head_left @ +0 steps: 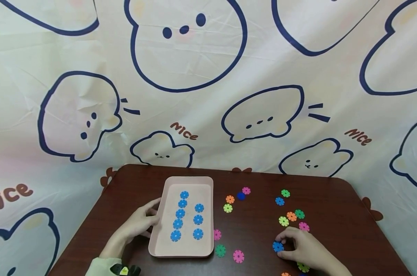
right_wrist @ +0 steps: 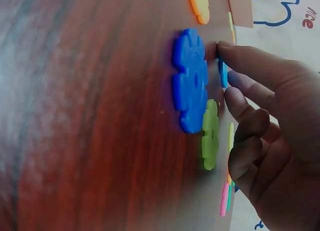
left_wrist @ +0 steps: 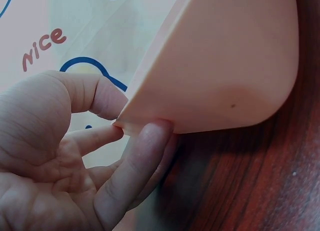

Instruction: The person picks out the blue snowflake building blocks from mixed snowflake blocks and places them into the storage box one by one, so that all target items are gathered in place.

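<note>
A pale pink tray (head_left: 155,245) lies on the table, with several blue flower-shaped discs (head_left: 180,213) in two columns inside it. My left hand (head_left: 138,221) grips the tray's left edge. Seen close in the left wrist view, its thumb and fingers (left_wrist: 131,173) pinch the rim. Over to the right, my right hand (head_left: 304,245) holds a single blue disc (head_left: 278,247) by its edges between thumb and fingers, at table level. The right wrist view shows this blue disc (right_wrist: 223,73) nearly edge-on, partly covered by the fingertips.
Loose discs in pink (head_left: 238,256), green (head_left: 220,250), orange (head_left: 291,216) and yellow-green (head_left: 283,221) lie about the brown table (head_left: 256,222). A dark blue disc (right_wrist: 190,81) lies close to my right hand. Behind the table hangs a cartoon-printed cloth (head_left: 208,103).
</note>
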The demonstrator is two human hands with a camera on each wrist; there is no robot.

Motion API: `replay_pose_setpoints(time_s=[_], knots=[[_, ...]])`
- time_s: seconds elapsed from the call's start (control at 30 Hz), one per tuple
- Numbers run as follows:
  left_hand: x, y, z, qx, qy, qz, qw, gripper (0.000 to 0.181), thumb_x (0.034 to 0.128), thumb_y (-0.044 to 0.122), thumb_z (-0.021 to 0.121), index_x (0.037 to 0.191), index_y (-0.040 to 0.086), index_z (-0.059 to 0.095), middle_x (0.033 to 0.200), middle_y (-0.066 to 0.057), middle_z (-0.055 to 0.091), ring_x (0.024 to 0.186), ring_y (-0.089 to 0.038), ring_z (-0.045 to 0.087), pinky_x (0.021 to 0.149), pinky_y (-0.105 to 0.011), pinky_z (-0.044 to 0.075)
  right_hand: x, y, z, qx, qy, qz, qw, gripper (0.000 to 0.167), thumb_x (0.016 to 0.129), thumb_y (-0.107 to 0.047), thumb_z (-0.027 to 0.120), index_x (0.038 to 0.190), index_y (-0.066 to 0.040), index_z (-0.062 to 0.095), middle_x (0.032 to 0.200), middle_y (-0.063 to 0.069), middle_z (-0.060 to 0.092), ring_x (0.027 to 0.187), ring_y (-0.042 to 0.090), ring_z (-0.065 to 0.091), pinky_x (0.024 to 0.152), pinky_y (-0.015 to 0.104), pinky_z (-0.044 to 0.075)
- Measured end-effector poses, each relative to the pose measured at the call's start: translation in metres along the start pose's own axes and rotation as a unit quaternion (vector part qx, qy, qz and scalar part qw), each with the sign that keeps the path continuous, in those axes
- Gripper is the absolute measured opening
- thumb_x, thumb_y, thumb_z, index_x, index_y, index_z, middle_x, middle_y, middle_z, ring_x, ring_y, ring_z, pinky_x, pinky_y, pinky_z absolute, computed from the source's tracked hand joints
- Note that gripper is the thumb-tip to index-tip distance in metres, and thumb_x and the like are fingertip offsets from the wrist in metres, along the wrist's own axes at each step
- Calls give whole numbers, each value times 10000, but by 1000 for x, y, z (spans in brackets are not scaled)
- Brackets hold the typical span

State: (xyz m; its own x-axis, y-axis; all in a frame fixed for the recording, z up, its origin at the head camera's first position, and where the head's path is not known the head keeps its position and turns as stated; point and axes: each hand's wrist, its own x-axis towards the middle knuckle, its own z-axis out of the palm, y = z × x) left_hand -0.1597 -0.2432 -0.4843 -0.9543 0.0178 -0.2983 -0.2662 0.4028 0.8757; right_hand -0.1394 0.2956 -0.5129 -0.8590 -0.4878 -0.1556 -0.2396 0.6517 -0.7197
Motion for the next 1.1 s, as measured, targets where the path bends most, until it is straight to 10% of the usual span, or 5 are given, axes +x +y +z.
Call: replay_pose_setpoints(time_s=[1.1], knots=[[0,1,0,-8,-11,-30,10000,739,881,51,658,1578,77,413,1137,-181,589,851,-274,675,596,-478,618,-6,-7,7,403,15,144,9991,273,912,-339,798,1150,-225,728,912,-81,668,588,88,502,516,259,447]])
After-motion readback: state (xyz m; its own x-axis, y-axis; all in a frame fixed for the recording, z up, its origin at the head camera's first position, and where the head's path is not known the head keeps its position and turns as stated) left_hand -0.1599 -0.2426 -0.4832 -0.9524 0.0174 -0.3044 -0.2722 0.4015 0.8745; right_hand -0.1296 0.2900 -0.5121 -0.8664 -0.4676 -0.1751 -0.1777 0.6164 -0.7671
